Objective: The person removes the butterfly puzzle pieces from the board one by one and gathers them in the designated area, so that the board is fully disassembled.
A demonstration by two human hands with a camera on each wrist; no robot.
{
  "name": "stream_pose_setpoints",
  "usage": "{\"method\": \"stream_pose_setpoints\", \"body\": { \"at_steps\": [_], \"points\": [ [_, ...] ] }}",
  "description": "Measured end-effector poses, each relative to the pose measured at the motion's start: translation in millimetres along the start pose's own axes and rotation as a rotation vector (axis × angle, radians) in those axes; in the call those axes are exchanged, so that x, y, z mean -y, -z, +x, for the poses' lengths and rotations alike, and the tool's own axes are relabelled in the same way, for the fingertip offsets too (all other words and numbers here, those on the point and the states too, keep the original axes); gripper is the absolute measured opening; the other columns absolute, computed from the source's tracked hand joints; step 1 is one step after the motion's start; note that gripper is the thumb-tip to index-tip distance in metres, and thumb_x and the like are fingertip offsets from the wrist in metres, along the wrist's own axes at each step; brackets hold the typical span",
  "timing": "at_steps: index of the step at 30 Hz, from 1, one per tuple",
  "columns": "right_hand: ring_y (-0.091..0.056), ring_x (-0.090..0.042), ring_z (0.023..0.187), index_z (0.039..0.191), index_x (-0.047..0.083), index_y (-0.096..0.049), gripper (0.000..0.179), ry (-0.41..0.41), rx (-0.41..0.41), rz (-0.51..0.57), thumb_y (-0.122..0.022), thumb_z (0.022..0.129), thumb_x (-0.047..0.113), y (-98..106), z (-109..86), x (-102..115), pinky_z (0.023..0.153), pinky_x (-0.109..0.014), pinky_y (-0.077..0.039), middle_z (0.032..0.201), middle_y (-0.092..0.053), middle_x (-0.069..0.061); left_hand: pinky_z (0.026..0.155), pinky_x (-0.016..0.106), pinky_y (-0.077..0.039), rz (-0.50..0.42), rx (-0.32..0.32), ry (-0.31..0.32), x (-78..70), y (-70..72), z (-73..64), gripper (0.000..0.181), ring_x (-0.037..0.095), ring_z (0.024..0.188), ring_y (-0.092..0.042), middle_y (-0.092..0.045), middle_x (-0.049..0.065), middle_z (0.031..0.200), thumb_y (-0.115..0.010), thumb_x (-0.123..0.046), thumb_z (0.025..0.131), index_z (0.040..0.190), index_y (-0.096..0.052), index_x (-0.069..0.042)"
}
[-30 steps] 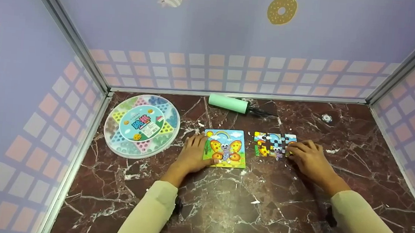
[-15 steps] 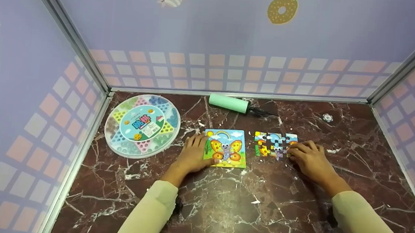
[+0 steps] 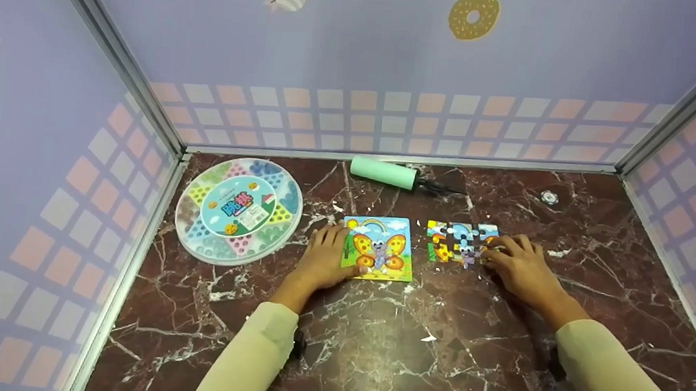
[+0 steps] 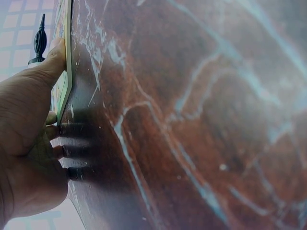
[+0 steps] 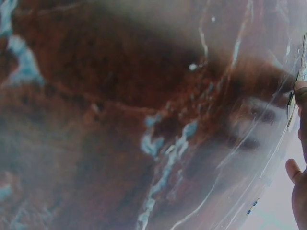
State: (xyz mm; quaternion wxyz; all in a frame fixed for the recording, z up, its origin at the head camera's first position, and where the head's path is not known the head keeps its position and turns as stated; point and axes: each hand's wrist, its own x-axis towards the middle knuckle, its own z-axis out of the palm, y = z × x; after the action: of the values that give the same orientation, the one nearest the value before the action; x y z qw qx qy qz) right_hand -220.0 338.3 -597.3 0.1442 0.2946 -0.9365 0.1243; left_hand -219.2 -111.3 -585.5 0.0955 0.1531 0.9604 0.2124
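On the dark red marbled surface (image 3: 398, 348), a square butterfly picture (image 3: 380, 248) lies flat, and a small group of puzzle pieces (image 3: 462, 232) lies just to its right, with a narrow strip of stone between the two. The left hand (image 3: 321, 258) rests at the lower left corner of the picture, its fingers extended along the left edge and its thumb on the bottom edge. The right hand (image 3: 519, 265) sits at the right end of the pieces, fingers bent and their tips at the outermost ones; whether they pinch a piece or only press on it, I cannot tell. The two hands are well apart, with the picture and pieces between them.

Little differs from the frames of half a second and a second ago. Only small shifts show around the right fingertips, where the rightmost pieces sit slightly differently from a second ago. The left hand and the picture stay in the same place.

Behind them, the round game case (image 3: 240, 205) lies to the left, the mint-green cylinder (image 3: 382, 173) with its black end lies near the wall (image 3: 366, 41), and the small white disc (image 3: 548, 197) lies to the right, all unmoved.
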Motion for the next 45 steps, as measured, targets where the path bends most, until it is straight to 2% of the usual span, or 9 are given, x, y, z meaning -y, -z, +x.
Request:
{"method": "stream_pose_setpoints", "body": {
  "at_steps": [6, 13, 18, 21, 25, 35, 45],
  "points": [
    [-0.06, -0.045, 0.119, 0.126, 0.016, -0.081, 0.03, -0.013, 0.012, 0.017, -0.078, 0.098, 0.006, 0.1, 2.9, 1.6, 0.093, -0.071, -0.05, 0.133, -0.068, -0.019, 0.14, 0.065, -0.012, -0.005, 0.021, 0.01, -0.3, 1.5, -0.1, 0.098, 0.048, 0.169, -0.021, -0.028, 0.023, 0.18, -0.073, -0.057, 0.102, 0.172, -0.031, -0.002],
    [-0.058, -0.043, 0.115, 0.128, 0.015, -0.08, 0.032, -0.015, 0.014, 0.021, -0.084, 0.096, 0.01, 0.3, 12.0, 7.2, 0.09, -0.067, -0.049, 0.129, -0.066, -0.02, 0.14, 0.066, -0.012, 0.0, 0.034, 0.0, -0.9, 2.4, 0.6, 0.1, 0.048, 0.17, -0.019, -0.027, 0.023, 0.18, -0.071, -0.06, 0.102, 0.172, -0.03, 0.0],
    [-0.059, -0.043, 0.117, 0.128, 0.013, -0.08, 0.032, -0.01, 0.01, 0.046, -0.085, 0.097, 0.016, -0.3, 20.8, 15.0, 0.095, -0.069, -0.049, 0.13, -0.067, -0.019, 0.14, 0.066, -0.011, 0.003, 0.056, -0.002, 0.3, 1.9, 1.7, 0.101, 0.048, 0.171, -0.015, -0.024, 0.023, 0.181, -0.069, -0.06, 0.103, 0.173, -0.028, 0.0],
    [-0.06, -0.042, 0.118, 0.128, 0.012, -0.08, 0.031, -0.001, 0.018, 0.046, -0.085, 0.098, 0.022, -1.7, 27.3, 20.9, 0.095, -0.07, -0.049, 0.131, -0.068, -0.018, 0.14, 0.065, -0.009, -0.002, 0.067, 0.003, 1.0, 1.2, 1.6, 0.1, 0.047, 0.172, -0.012, -0.021, 0.021, 0.183, -0.068, -0.06, 0.104, 0.174, -0.026, -0.002],
    [-0.06, -0.041, 0.12, 0.13, 0.013, -0.08, 0.033, 0.001, 0.034, 0.049, -0.083, 0.101, 0.028, -4.9, 35.5, 29.6, 0.097, -0.07, -0.05, 0.133, -0.069, -0.016, 0.14, 0.066, -0.012, -0.021, 0.041, -0.007, 0.4, 2.1, 0.1, 0.1, 0.047, 0.171, -0.016, -0.024, 0.021, 0.182, -0.07, -0.059, 0.102, 0.172, -0.03, -0.001],
    [-0.06, -0.038, 0.123, 0.139, 0.017, -0.076, 0.041, 0.031, 0.079, 0.066, -0.08, 0.102, 0.033, -11.4, 57.4, 55.0, 0.098, -0.073, -0.052, 0.135, -0.068, -0.013, 0.14, 0.066, -0.011, -0.028, 0.041, 0.0, -0.8, 1.5, 0.1, 0.106, 0.045, 0.172, -0.015, -0.025, 0.02, 0.182, -0.073, -0.062, 0.098, 0.173, -0.028, -0.003],
    [-0.06, -0.039, 0.126, 0.138, 0.015, -0.077, 0.04, 0.068, 0.102, 0.102, -0.078, 0.103, 0.037, -26.1, 78.7, 84.2, 0.102, -0.075, -0.049, 0.137, -0.069, -0.013, 0.141, 0.065, -0.009, -0.024, 0.05, 0.009, -1.8, 1.6, -1.6, 0.109, 0.045, 0.172, -0.014, -0.019, 0.019, 0.184, -0.075, -0.064, 0.096, 0.173, -0.028, -0.003]
  ]
}}
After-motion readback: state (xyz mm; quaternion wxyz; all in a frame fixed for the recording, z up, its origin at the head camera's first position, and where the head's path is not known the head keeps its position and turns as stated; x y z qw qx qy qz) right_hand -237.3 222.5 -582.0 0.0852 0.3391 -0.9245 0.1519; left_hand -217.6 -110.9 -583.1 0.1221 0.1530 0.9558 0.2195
